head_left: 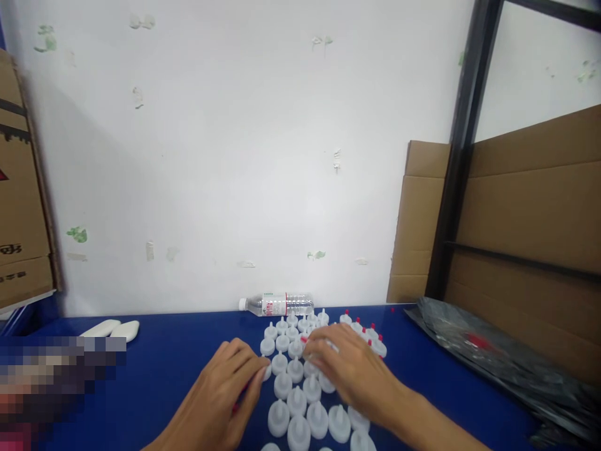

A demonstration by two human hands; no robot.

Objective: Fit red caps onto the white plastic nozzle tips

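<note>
Many white nozzle caps (297, 401) stand upright in loose rows on the blue table (159, 357). My left hand (230, 388) is at their left edge with its fingers curled; bits of small red tip caps show inside the grip. Its thumb and index fingertip are beside a white nozzle cap at the edge of the group. Over the middle of the group, my right hand (347, 360) has bent fingers, with a small red tip cap (304, 339) at the fingertips. Something whitish shows between its fingers, partly hidden. White caps with red tips (378, 346) stand beyond the right hand.
A clear plastic bottle (277, 304) lies against the white wall. Two white rounded objects (124, 330) lie at the left. On the right, dark plastic bags (498, 357) are stacked near cardboard (530, 232). A cardboard box (23, 188) stands far left, above a blurred patch.
</note>
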